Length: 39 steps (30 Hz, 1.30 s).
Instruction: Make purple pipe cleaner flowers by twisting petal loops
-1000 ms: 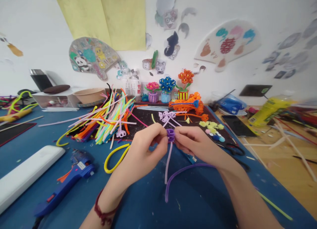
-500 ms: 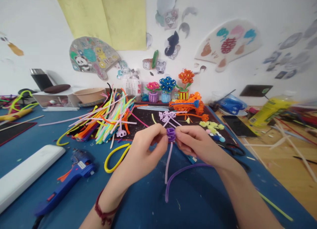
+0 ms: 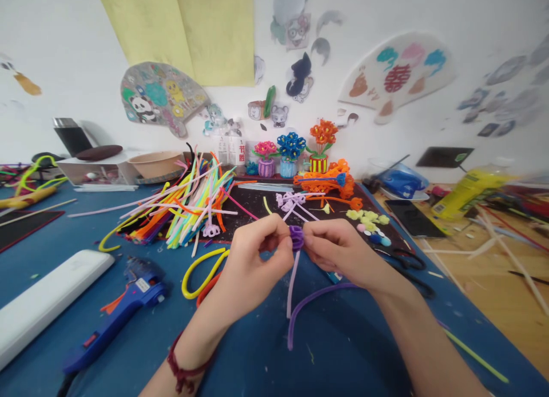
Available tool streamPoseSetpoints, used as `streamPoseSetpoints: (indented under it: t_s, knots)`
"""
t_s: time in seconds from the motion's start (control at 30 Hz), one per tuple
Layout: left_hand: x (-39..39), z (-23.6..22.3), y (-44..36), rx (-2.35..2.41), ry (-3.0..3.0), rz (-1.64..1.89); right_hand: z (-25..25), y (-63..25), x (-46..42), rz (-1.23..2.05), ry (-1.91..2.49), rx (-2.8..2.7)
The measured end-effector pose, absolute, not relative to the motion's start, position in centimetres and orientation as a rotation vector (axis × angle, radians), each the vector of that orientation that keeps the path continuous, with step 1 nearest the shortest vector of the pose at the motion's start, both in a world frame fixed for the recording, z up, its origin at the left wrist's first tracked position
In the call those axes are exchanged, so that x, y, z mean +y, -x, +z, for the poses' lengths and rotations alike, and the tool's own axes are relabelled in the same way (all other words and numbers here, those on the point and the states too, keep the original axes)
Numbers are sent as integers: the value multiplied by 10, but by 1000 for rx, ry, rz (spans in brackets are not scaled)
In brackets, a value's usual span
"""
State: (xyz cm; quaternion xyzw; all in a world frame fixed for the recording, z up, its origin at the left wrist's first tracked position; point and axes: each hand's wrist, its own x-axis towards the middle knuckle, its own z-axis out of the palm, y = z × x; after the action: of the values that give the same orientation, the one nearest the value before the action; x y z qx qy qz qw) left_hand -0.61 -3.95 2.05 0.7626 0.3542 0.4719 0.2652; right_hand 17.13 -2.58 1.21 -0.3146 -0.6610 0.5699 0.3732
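Note:
A small coiled piece of purple pipe cleaner is pinched between both hands. My left hand grips its left side with thumb and forefinger. On its right side, the fingers of my right hand are closed on it. A pale lilac pipe cleaner hangs straight down just below the coil. A longer purple pipe cleaner curves from under my right hand down to the table. Beyond my fingers lie lilac pipe-cleaner flowers with stems. Fingertips hide part of the coil.
A blue glue gun and a white case lie at left. Behind stands a heap of coloured pipe cleaners. Black scissors, a phone and a yellow bottle are at right. Potted pipe-cleaner flowers stand by the wall.
The purple coil has turned a little between my fingers, and my left hand has shifted slightly right. An orange pipe cleaner now shows beside my left forearm.

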Motion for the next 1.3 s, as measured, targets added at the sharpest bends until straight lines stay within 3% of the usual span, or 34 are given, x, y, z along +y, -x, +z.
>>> streamPoseSetpoints:
  t_s: [0.43, 0.67, 1.07, 1.3]
  knots:
    - [-37, 17, 4, 1230, -2668, 1407, 20, -172, -31, 1156, 924, -1846]
    - [-36, 16, 3, 1394, -3000, 1289, 22, -171, -36, 1196, 1006, -1873]
    - [-32, 28, 19, 1141, -2341, 1319, 19, -175, -26, 1604, 742, -1389]
    - [-35, 28, 13, 1119, -2375, 1243, 19, -175, -25, 1393, 926, -1659]
